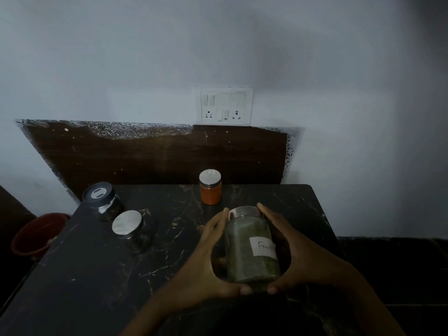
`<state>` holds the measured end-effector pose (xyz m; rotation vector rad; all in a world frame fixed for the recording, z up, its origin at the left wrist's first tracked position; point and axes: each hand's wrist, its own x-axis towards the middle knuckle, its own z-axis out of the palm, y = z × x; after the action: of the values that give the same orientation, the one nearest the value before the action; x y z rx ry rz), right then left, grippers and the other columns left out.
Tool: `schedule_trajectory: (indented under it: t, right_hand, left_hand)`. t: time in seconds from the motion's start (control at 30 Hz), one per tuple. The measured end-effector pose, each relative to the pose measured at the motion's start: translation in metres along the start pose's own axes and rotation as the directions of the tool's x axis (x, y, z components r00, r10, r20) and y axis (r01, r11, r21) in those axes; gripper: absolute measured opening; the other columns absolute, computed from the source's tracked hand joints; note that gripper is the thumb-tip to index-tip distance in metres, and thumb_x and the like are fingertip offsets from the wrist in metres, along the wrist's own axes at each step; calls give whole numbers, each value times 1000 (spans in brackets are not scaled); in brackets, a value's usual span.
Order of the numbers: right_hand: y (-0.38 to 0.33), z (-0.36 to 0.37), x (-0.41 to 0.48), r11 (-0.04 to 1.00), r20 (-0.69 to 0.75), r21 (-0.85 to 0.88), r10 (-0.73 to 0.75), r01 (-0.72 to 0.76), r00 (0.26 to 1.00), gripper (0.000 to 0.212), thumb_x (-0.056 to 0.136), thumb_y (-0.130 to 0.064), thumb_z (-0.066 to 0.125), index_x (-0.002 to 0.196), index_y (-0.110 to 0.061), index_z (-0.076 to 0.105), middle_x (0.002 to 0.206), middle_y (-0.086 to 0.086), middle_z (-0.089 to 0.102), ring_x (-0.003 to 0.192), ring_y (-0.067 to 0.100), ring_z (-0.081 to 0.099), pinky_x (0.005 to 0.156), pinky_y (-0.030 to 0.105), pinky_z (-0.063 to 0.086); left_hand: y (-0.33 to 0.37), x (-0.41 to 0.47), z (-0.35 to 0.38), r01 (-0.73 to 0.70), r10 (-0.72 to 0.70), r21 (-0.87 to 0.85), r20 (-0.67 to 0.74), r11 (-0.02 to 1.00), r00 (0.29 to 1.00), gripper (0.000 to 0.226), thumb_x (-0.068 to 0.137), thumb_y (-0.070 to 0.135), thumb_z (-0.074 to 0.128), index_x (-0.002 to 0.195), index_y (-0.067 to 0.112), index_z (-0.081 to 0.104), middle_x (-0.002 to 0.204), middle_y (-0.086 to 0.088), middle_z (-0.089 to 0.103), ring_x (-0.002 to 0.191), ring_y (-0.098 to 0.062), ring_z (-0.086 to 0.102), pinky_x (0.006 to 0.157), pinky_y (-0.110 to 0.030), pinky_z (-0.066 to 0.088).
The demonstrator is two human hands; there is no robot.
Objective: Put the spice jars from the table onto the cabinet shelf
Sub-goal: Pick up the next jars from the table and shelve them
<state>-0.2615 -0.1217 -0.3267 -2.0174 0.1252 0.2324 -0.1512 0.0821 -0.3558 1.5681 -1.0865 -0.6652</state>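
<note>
I had the green jar cupped between my left hand and right hand, both grips closed on it, tilted above the bench, presumably for security in carrying.

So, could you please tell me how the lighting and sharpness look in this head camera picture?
Head view: dim overall, with dark vignetting in the corners and a soft shadow across the wall. The metal lids catch mild glare, as on the silver-lidded jar. The labelled jar between the left hand and right hand looks slightly soft, its label only partly readable.
</note>
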Motion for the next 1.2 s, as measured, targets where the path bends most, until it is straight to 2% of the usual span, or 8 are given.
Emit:
schedule_trajectory:
  t: [0.13, 0.23, 0.37, 0.53, 0.67, 0.83, 1.0, 1.2]
  right_hand:
    - [2, 7, 4, 998, -33, -61, -16, 14, 999, 125, 52, -32, 90, 124, -71, -4, 133, -43, 12, 125, -11, 26, 94, 8, 33]
    - [2, 8, 4, 997, -39, -73, -23, 20, 999, 124, 52, -33, 90, 119, -76, -5, 124, -52, 8, 114, -25, 24, 79, -3, 36]
    - [2, 1, 2, 1000, 8, -16, -14, 14, 1000, 130, 50, -34, 90, 124, -73, -9, 124, -58, 6, 115, -28, 21, 82, -3, 35]
    - [0, -4, -1, 999, 30, 35, 21, -22, 999, 124, 43, -40, 87, 122, -77, -1, 149, -26, 13, 138, 9, 23, 112, 38, 30]
    - [3, 2, 2, 1000, 2, -3, 11, -11, 1000, 121, 44, -40, 89, 120, -78, 3, 136, -39, 18, 134, 3, 27, 104, 24, 33]
    - [4, 2, 3, 999, -31, -23, 25, -26, 999, 120, 45, -37, 90, 111, -83, 1, 130, -38, 20, 127, 1, 29, 97, 17, 32]
    - [-2, -2, 5, 999, -51, -36, -1, 0, 999, 122, 47, -32, 91, 119, -75, 2, 138, -29, 22, 129, 2, 30, 102, 23, 33]
    - [-15, -17, 5, 994, -82, -76, -88, 81, 993, 124, 47, -32, 91, 123, -73, 3, 133, -43, 16, 123, -15, 27, 93, 7, 35]
  left_hand:
    - [1, 5, -1, 6, -10, 184, 20, 983, 1000, 129, 54, 51, 82, 142, 49, -13, 146, 37, -17, 141, 7, -3, 113, -30, 30]
    - [3, 8, -1, 7, -9, 167, 13, 986, 1000, 121, 54, 51, 81, 142, 48, -2, 146, 34, 0, 137, 8, 14, 108, -20, 35]
    - [2, 7, -1, 4, -1, 93, -33, 996, 999, 118, 52, 46, 85, 143, 44, 11, 145, 29, 14, 134, 4, 28, 101, -19, 43]
    - [3, 4, -1, 42, -42, 19, 15, 999, 999, 124, 53, 41, 87, 144, 48, 3, 147, 32, 10, 137, 3, 23, 103, -22, 42]
    - [5, 7, -4, 72, -83, 138, 79, 988, 993, 131, 51, 52, 82, 140, 50, -15, 144, 40, -15, 141, 6, 1, 113, -26, 29]
    - [8, 11, -12, 78, -98, 197, 98, 977, 990, 120, 53, 51, 82, 134, 58, -6, 137, 47, 3, 125, 26, 13, 95, -1, 33]
    - [12, 17, -15, 60, -79, 212, 80, 975, 994, 120, 50, 55, 82, 134, 59, -4, 139, 43, 4, 130, 19, 15, 105, -18, 36]
    - [25, 31, -24, -2, -16, 271, 63, 963, 998, 125, 51, 49, 85, 140, 51, -3, 139, 42, 6, 128, 21, 16, 96, -1, 33]
